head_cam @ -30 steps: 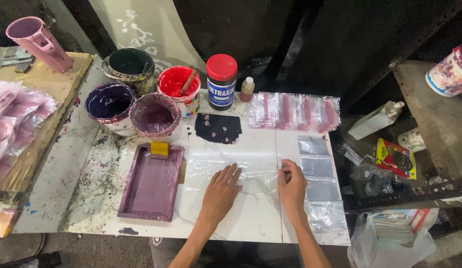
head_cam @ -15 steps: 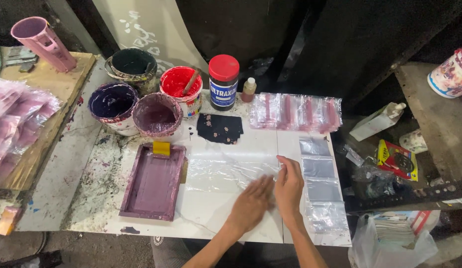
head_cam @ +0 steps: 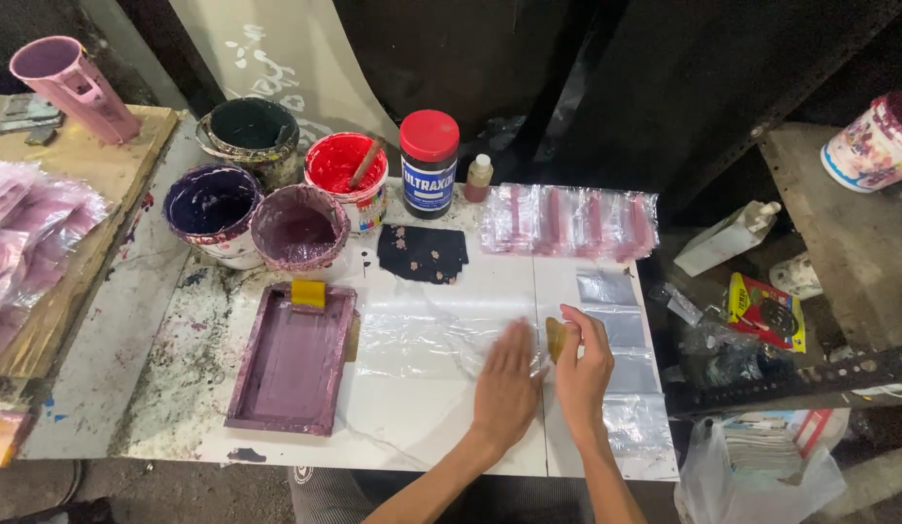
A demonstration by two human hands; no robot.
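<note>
Buckets at the bench's [head_cam: 131, 320] far left corner: red paint [head_cam: 345, 162] with stick [head_cam: 366, 162], purple [head_cam: 298, 231], navy [head_cam: 209, 202], dark green [head_cam: 250, 124]. Left hand [head_cam: 505, 386] lies flat, fingers together, on clear film [head_cam: 422, 335]. Right hand [head_cam: 583, 361] pinches a tan piece [head_cam: 556, 337].

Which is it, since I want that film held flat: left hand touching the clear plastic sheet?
Touching: the head view shows the left hand pressed palm-down on the clear plastic sheet.

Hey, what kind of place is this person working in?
Probably a small screen-printing workshop: open paint tubs crowd a paint-spattered table, a purple printing frame lies beside them, and clear plastic bags lie spread out.
</note>
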